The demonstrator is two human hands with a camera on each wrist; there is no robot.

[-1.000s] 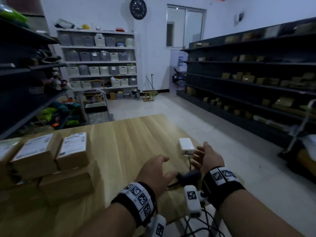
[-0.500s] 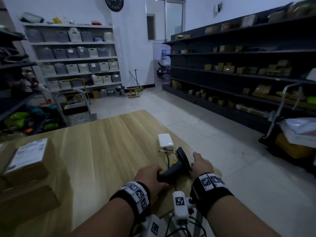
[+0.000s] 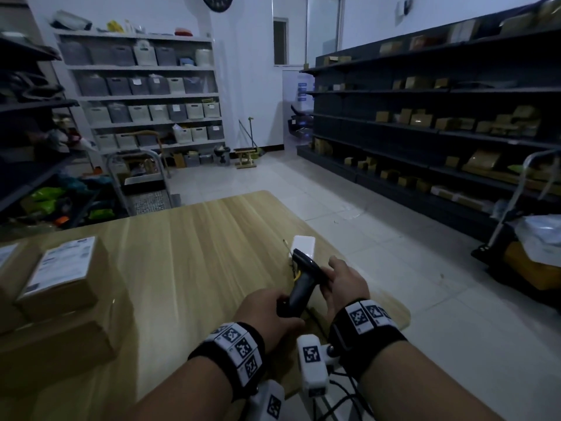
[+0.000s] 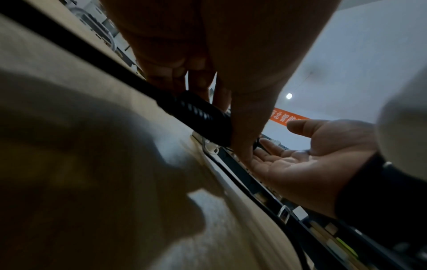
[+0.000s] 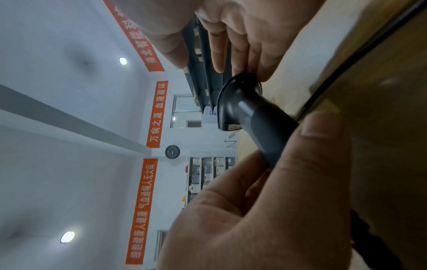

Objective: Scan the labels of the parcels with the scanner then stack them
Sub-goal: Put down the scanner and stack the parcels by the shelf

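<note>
The black handheld scanner [image 3: 303,278] is held tilted above the near right corner of the wooden table [image 3: 197,253]. My left hand [image 3: 270,311] grips its ribbed handle [image 4: 201,117] from below. The straight fingers [image 5: 242,47] of my right hand [image 3: 340,278] touch the scanner head [image 5: 240,89]; its palm [image 4: 300,164] is spread. Brown cardboard parcels with white labels [image 3: 63,275] sit stacked on a larger box [image 3: 54,347] at the table's left edge.
A small white box [image 3: 303,246] lies on the table just beyond the scanner, with a cable [image 4: 231,179] running along the table edge. Dark shelving [image 3: 440,132] lines the right wall, bins on white shelves [image 3: 145,86] the back, and a cart [image 3: 142,183] stands behind the table.
The scanner lay on the table between my hands. My left hand took its handle and raised it, and my right hand moved onto its head. The view swung right, away from the parcels.
</note>
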